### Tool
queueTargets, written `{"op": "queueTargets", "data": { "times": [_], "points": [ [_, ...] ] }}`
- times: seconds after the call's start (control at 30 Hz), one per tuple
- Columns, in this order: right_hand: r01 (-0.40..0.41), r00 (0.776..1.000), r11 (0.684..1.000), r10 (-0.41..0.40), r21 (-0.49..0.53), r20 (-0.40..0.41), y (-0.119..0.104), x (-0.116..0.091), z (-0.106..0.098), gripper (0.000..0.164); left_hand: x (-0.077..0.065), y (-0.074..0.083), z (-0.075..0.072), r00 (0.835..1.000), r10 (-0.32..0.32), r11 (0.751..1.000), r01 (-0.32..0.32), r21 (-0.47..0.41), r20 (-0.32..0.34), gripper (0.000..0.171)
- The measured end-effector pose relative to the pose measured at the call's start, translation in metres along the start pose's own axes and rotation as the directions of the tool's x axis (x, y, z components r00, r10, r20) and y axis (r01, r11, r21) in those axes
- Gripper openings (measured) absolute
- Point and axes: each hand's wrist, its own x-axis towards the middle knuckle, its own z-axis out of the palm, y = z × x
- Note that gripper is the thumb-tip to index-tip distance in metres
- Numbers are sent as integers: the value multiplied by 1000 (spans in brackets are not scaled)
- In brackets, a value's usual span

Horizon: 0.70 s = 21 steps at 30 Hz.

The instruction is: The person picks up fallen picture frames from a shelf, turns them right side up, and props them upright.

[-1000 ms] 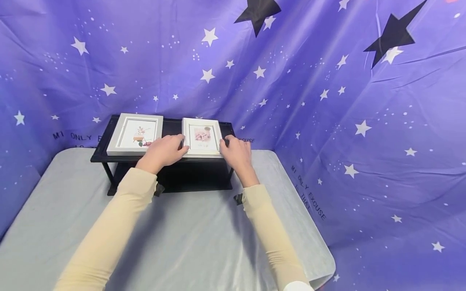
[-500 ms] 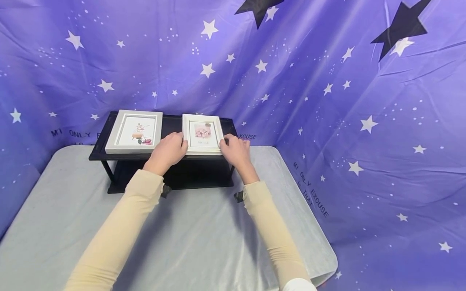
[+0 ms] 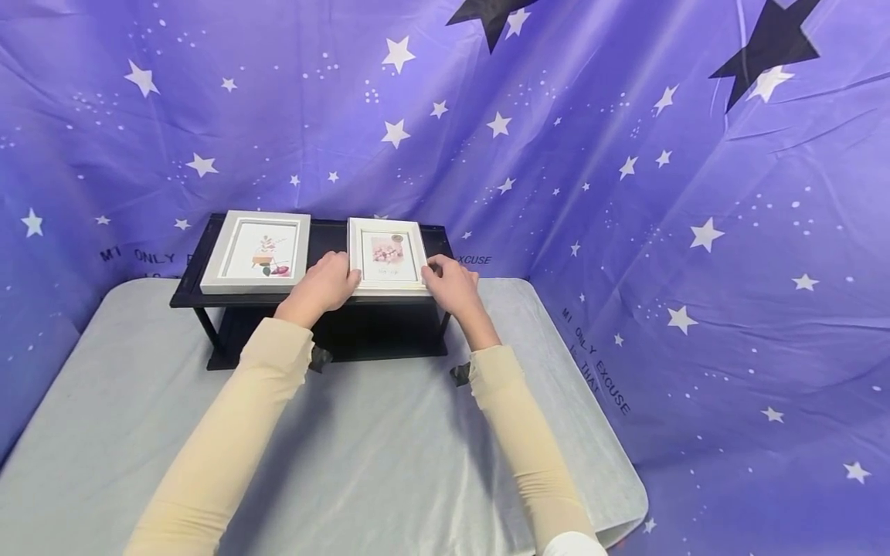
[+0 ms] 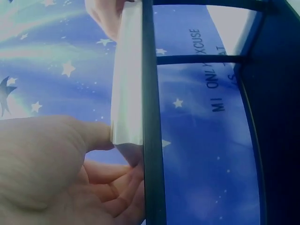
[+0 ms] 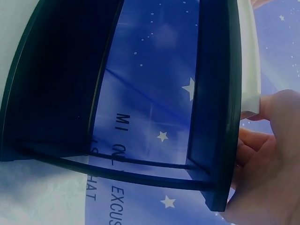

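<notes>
A white picture frame point(image 3: 385, 257) with a pink floral print lies face up on the right part of a black two-tier rack point(image 3: 328, 241). My left hand point(image 3: 321, 286) grips its left edge, thumb on the front corner and fingers curled by the side, as the left wrist view shows. At the opposite edge my right hand point(image 3: 453, 287) pinches the frame, with its thumb at the corner and the fingers bent beside the rack's top. To the left a second, larger white picture frame point(image 3: 217, 259) with a plant print lies flat on the same top.
The rack stands at the back of a bed-like surface covered in grey cloth point(image 3: 389, 448). Purple star-printed curtains point(image 3: 445, 170) hang close behind it and along the right side. Thin black posts point(image 3: 206, 328) support the rack's top above its lower shelf point(image 3: 361, 340).
My left fingers have drawn in a little against the frame's left edge, the thumb now flatter to it. The view has shifted slightly; both frames stay in place on the rack.
</notes>
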Motion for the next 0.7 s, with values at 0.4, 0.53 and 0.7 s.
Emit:
{"op": "queueTargets", "data": {
  "times": [0.4, 0.53, 0.7],
  "points": [
    [6, 1000, 999, -6, 43, 13, -6, -2, -2, 44, 3, -7, 9, 996, 26, 1000, -27, -3, -80, 39],
    [4, 1000, 999, -5, 48, 18, -7, -3, -2, 43, 2, -6, 10, 996, 20, 1000, -20, -3, -91, 40],
    [15, 1000, 999, -16, 43, 10, -7, -5, 1, 44, 0, -5, 12, 994, 9, 999, -12, -33, -111, 40]
  ]
}}
